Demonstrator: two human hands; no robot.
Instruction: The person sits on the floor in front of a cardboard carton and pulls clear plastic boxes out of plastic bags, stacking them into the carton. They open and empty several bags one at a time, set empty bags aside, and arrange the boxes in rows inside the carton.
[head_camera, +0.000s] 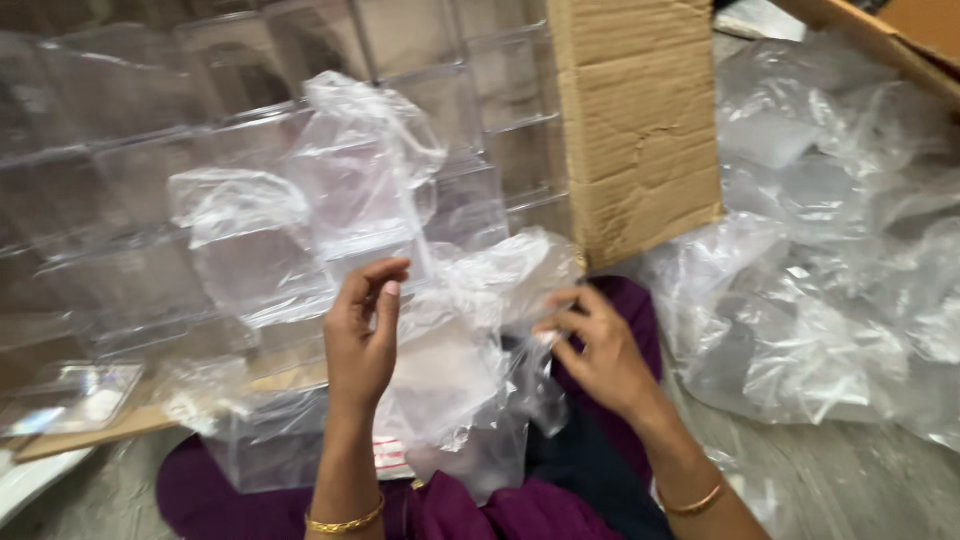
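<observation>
Two hands work one clear plastic bag (450, 330) at frame centre, over the lap. Left hand (362, 335) at 7 o'clock of the bag: thumb and fingers pinched narrow on a fold of film. Right hand (595, 350) at 3 o'clock: fingertips closed on the bag's edge. A clear plastic box (350, 195) appears to sit partly inside the film, above the hands at 12 o'clock; its exact edges are hard to separate from the stacked clear boxes (120, 220) behind it.

Risks, judged:
- Film is thin; opposed pulls could tear it.
- Box is smooth and barely supported; it could slide out and strike the stack or the floor.
- Cardboard carton (640, 120) at 1 o'clock stands close; a snagged flap could tip things.
- Loose bags (830, 290) at 3 o'clock could get mixed in.
</observation>
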